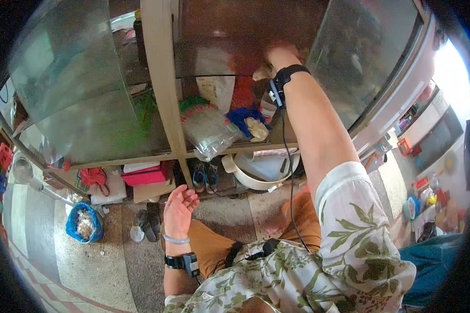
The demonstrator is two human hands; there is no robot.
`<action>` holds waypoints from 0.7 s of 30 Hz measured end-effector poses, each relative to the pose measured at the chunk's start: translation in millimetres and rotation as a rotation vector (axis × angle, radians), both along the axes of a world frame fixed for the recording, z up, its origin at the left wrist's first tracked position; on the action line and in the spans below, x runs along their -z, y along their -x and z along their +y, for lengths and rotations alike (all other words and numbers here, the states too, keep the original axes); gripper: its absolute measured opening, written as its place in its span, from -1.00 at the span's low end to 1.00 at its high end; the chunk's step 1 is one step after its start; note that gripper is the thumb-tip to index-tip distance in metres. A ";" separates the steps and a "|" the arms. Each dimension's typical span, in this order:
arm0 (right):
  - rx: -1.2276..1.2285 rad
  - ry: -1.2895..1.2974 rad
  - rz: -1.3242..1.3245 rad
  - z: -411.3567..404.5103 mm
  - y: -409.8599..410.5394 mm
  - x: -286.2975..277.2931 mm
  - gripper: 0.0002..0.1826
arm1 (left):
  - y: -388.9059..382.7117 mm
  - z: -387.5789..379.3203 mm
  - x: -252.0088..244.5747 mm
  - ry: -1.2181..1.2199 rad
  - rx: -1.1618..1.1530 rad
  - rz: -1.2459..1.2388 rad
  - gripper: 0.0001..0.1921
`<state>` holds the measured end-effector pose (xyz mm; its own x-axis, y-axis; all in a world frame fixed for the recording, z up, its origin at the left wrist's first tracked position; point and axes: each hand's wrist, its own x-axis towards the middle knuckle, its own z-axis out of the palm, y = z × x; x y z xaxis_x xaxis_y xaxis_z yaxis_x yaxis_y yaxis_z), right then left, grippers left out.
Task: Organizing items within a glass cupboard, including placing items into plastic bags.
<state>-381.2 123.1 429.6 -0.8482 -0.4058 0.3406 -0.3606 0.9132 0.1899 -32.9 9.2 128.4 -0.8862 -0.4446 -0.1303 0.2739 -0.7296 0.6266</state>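
Observation:
My right hand [284, 54], blurred, reaches into a wooden cabinet with glass panels. It is beside a small pale item [262, 73], and whether it grips anything is unclear. Below it on the shelf are a clear plastic bag [211, 129], a bunched blue bag or cloth [241, 117] and a crumpled cream-coloured item [257, 130]. Behind these stand a white printed packet [218, 92] and a red item [243, 92]. My left hand [179, 209] hangs in the air in front of the wooden upright [162, 78], holding nothing, its fingers loosely curled and apart.
Under the cabinet are a cream basin [229, 164], dark shoes [204, 178] and a pink box [143, 176]. To the left, a blue-lined waste bin [72, 229] and dark slippers [150, 225] are on the floor. A black cable [289, 156] hangs from my right wrist.

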 end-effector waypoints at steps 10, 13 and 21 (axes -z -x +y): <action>-0.578 -0.057 -0.184 -87.0 -58.5 8.7 -0.54 | 6.8 -2.6 10.4 -0.046 0.036 0.006 -0.72; -0.811 0.060 -0.268 -84.0 -41.1 7.9 -0.52 | 17.4 0.1 16.2 -0.088 0.039 0.041 -0.72; -0.323 0.050 -0.037 -45.3 84.3 13.6 -0.57 | 0.6 -7.8 23.5 -0.097 -0.035 -0.001 -0.73</action>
<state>-465.6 77.8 416.0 -0.6905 -0.6396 0.3379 -0.6392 0.7582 0.1289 -33.5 1.4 104.8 -0.8704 -0.4604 -0.1747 0.2998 -0.7769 0.5537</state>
